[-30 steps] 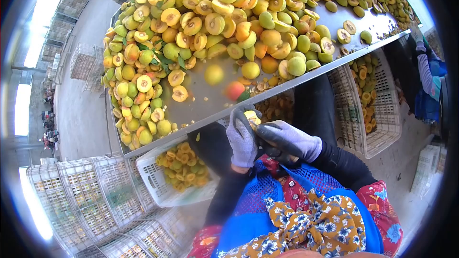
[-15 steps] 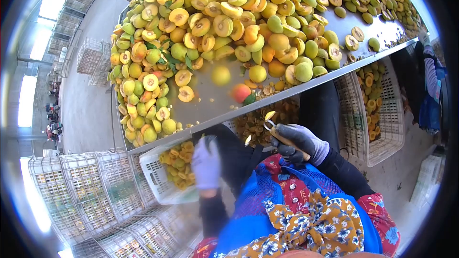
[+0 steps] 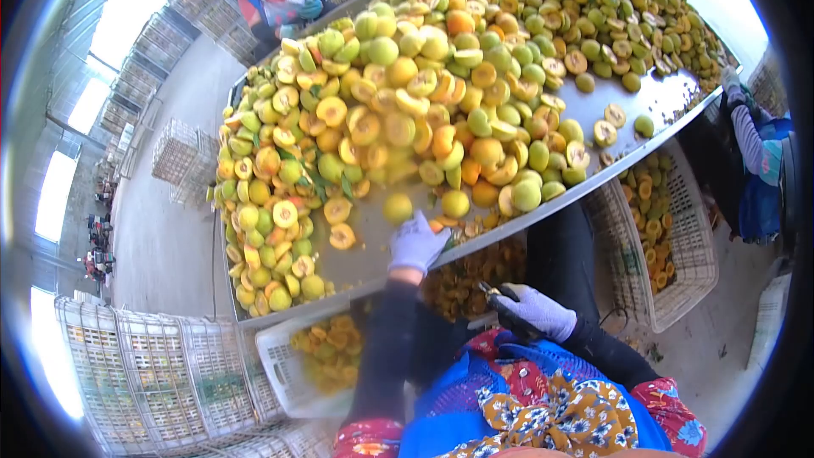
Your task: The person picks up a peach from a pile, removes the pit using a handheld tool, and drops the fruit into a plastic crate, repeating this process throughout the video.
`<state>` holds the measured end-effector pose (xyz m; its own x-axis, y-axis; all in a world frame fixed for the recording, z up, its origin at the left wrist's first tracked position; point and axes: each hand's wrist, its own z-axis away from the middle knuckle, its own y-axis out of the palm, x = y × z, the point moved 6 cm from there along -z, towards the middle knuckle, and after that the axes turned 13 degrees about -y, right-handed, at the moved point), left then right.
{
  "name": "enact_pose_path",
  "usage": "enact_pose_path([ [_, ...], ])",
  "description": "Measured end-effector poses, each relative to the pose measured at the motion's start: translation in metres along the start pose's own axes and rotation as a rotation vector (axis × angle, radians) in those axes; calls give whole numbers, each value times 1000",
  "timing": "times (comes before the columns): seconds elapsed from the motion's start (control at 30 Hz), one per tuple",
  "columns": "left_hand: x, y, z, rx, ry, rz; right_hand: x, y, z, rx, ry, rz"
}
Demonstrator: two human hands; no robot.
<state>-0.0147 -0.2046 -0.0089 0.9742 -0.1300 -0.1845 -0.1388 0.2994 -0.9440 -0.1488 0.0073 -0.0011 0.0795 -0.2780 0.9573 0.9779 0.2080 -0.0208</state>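
My left hand (image 3: 417, 242), in a lavender glove, reaches onto the metal table and is curled over a reddish peach (image 3: 437, 225), mostly covered by the fingers. A whole yellow peach (image 3: 398, 207) lies just beyond the fingertips, another (image 3: 455, 203) to its right. My right hand (image 3: 538, 312), in a lavender and dark-palmed glove, is closed around a pitting tool (image 3: 489, 289) in front of my apron. The tool points towards the table; its wooden handle is mostly hidden in the grip. A large heap of whole and halved peaches (image 3: 373, 119) covers much of the table.
The table's raised metal rim (image 3: 509, 226) runs between me and the fruit. Below it stand a white crate (image 3: 273, 356) of peach halves and another crate (image 3: 687, 276) at right. Stacked crates (image 3: 153, 365) fill the lower left. Co-workers stand at far left (image 3: 275, 0) and right (image 3: 759, 161).
My left hand has moved from above the white crate up onto the table, over the reddish peach. The yellowish piece at the tool's loop is gone. The view has tilted up, showing a co-worker opposite.
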Motion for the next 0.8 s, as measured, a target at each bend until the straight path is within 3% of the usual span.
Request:
enact_pose_path([
  [0.03, 5, -5, 5, 17, 11, 60, 1, -1, 1, -6, 14, -35],
  [0.2, 15, -21, 46, 461, 57, 1262, 42, -9, 0, -55, -62, 12],
  [0.23, 15, -19, 54, 552, 89, 1469, 39, -9, -4, -100, -195, 64],
  [0.27, 19, -5, 55, 652, 80, 1608, 43, -9, -3, -125, -254, 103],
  [0.37, 3, -4, 74, 616, 16, 1932, 72, -9, 0, -163, -357, 122],
  [0.4, 1, -1, 75, 601, -4, 1941, 79, -7, 2, -162, -464, 266],
  [0.43, -5, -1, 81, 731, 21, 2081, 87, -6, 4, -177, -570, 413],
  [0.5, -5, 1, 89, 485, -33, 1896, 83, -3, 2, -201, -438, 402],
  [0.6, -11, -2, 102, 423, 38, 1608, 88, 3, 3, -238, -489, 514],
  [0.7, -21, -10, 120, 445, -24, 1710, 89, 6, 0, -237, -489, 578],
  [0.8, -22, -29, 129, 178, 118, 1345, 89, 11, -1, -224, -460, 662],
])
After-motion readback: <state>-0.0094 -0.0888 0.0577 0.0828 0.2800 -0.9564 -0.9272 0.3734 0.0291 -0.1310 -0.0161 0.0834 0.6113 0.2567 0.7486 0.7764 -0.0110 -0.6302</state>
